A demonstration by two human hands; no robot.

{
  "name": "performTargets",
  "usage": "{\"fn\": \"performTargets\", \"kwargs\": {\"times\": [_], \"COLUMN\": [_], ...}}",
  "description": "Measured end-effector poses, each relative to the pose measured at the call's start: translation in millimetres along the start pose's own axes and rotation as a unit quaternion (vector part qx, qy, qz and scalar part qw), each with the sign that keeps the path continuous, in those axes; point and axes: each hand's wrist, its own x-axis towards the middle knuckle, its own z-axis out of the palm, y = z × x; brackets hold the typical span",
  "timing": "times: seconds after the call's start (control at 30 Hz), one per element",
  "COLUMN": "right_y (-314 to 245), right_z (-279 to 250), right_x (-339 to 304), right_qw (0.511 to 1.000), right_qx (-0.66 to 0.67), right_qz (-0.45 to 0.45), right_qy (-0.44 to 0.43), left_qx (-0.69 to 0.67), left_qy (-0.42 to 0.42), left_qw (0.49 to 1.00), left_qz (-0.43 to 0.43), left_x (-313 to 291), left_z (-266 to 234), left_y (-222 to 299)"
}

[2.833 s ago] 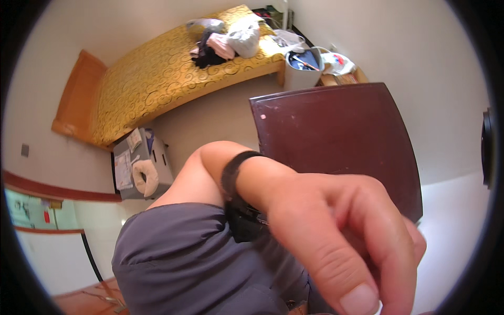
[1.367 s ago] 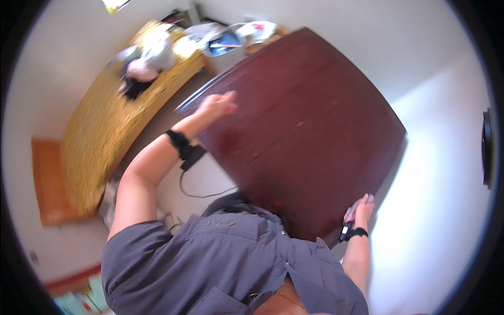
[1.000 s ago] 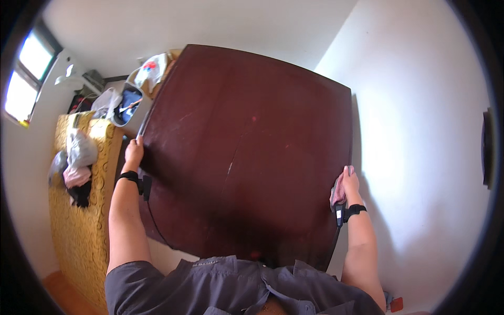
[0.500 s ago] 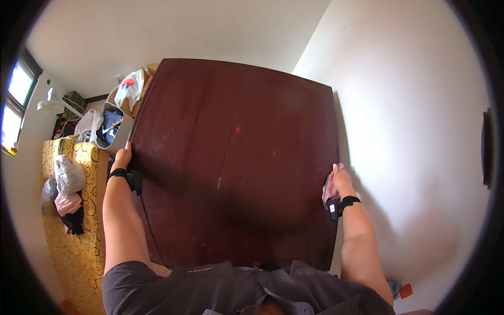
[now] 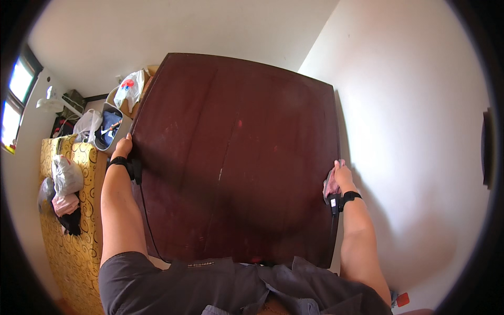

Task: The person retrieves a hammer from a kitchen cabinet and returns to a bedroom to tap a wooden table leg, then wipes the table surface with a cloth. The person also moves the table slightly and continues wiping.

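A large dark red wooden tabletop [image 5: 262,136] fills the middle, with scuffs and a pale seam line down it. At its left edge, my left hand [image 5: 123,146] is closed on the rim; the fingers under the edge are hidden. My right hand [image 5: 344,175] is at the opposite edge, closed on a crumpled pink cloth [image 5: 332,185] that lies against the rim. Whether those fingers also grip the wood cannot be told. Both wrists wear black straps with small devices, and a black cable [image 5: 147,226] trails from the left one.
Left of the tabletop stands a grey bin [image 5: 126,126] with blue cloth inside. A white plastic bag [image 5: 129,90] sits behind it. Bags and clothes [image 5: 67,178] lie on a yellow patterned mattress [image 5: 52,262]. A white wall [image 5: 409,147] runs close along the right side.
The tabletop's far edge appears slightly higher and further right. My left hand has moved a little up and forward with the left edge; my right hand has shifted only slightly, still with the cloth.
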Motion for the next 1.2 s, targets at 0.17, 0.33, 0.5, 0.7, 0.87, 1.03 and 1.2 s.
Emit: {"fn": "performTargets", "kwargs": {"times": [0.17,0.33,0.5,0.7,0.87,1.03,1.2], "right_y": [-29.7,-4.1,-8.9,-12.1,0.4,-17.1,-6.0], "right_z": [8.1,-5.9,-6.5,-6.4,-15.5,-4.5,-12.4], "right_x": [4.5,-11.0,-13.0,-17.5,-27.8,-16.3,-18.5], "right_qw": [0.999,0.999,0.999,0.998,0.998,0.997,0.997], "right_qx": [0.035,0.020,0.041,0.036,0.034,0.053,0.054], "right_qz": [-0.028,0.031,0.022,0.040,0.042,0.013,-0.011], "right_qy": [0.004,0.007,0.023,0.024,0.043,0.049,0.062], "left_qx": [0.084,0.073,0.167,0.219,0.101,0.091,0.041], "left_qy": [0.050,0.028,0.055,0.070,0.022,0.052,0.057], "left_qw": [0.994,0.993,0.973,0.954,0.991,0.989,0.993], "left_qz": [0.046,0.087,0.150,0.191,0.080,0.101,0.093], "left_x": [37.1,24.6,63.1,72.2,52.3,62.3,30.7], "left_z": [-33.5,3.4,5.7,0.1,17.0,-4.9,16.1], "left_y": [-49.2,12.2,-4.9,-9.1,24.3,-17.8,15.4]}}
